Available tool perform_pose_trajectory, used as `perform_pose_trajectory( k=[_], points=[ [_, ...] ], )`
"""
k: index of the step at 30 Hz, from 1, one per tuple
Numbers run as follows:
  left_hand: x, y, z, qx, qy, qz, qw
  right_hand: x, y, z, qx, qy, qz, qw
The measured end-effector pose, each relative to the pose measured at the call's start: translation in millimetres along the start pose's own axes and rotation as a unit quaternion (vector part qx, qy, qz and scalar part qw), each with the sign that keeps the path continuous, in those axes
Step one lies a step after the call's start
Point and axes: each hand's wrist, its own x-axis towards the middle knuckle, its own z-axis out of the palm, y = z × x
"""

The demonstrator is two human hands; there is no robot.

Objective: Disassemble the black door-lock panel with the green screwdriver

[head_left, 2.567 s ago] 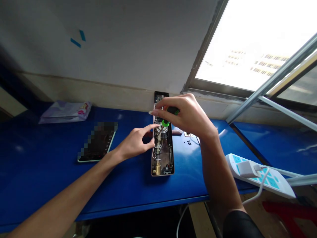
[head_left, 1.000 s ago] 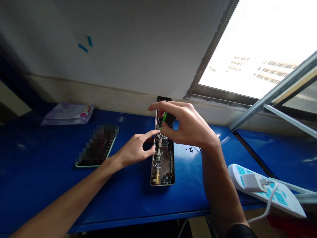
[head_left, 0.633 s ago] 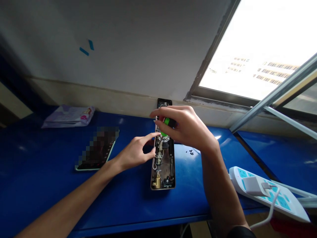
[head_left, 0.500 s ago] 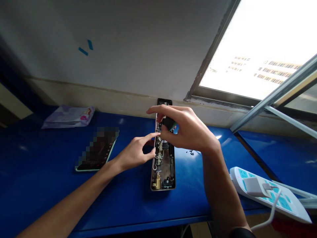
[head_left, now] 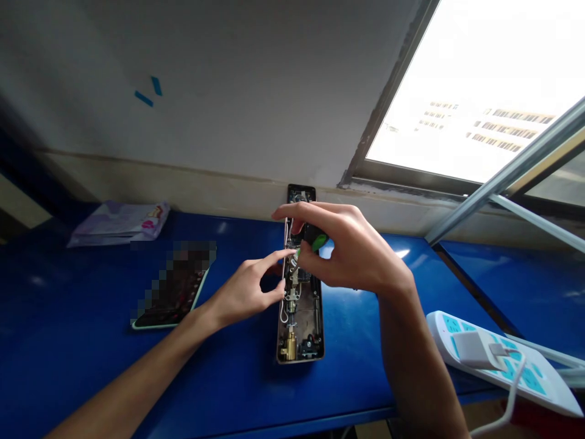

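Note:
An opened electronic door lock (head_left: 302,323), a long dark housing with brass and metal parts and thin white wires inside, lies lengthwise on the blue table. My right hand (head_left: 351,244) is over its upper half, fingers closed around the black and green handle of a screwdriver (head_left: 319,242). The screwdriver points down into the lock; its tip is hard to make out. At the housing's left edge is my left hand (head_left: 249,286), thumb against the side and index fingertip reaching over the rim beside the screwdriver. Its other fingers are partly hidden.
On the left lie a phone (head_left: 176,289), partly pixelated, and a purple-white packet (head_left: 119,222). At right, a white power strip (head_left: 539,390) carries a plugged-in charger (head_left: 479,350) with a cable. A wall and a window frame (head_left: 411,174) stand behind the table (head_left: 356,372).
The camera view has shifted slightly. The right hand and screwdriver have turned a little, showing more of the green handle. Small dark pieces right of the lock are now mostly hidden behind that hand.

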Motion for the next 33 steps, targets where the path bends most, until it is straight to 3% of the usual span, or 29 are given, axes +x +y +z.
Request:
perform_pose_trajectory(
  k=[6, 15, 20, 29, 33],
  points=[
    [-0.4, 0.9, -1.0, 0.032, 0.004, -0.012, 0.999, 2.6, 2.0, 4.0, -0.045, 0.022, -0.003, 0.999],
    [-0.2, 4.3, -2.5, -0.005, -0.006, -0.012, 1.000, 1.6, -0.5, 0.8, 0.013, -0.009, -0.004, 1.000],
    [-1.9, 3.1, -2.1, 0.022, -0.004, -0.024, 0.999, 2.5, 3.5, 2.3, -0.031, 0.030, 0.001, 0.999],
    [-1.7, 3.9, -2.9, 0.012, -0.021, -0.013, 1.000, 1.4, 5.6, 1.5, 0.032, 0.012, 0.000, 0.999],
    [-2.3, 3.3, -2.5, 0.026, -0.025, -0.024, 0.999, 0.1, 4.7, 1.7, -0.001, 0.026, 0.003, 1.000]
  ],
)
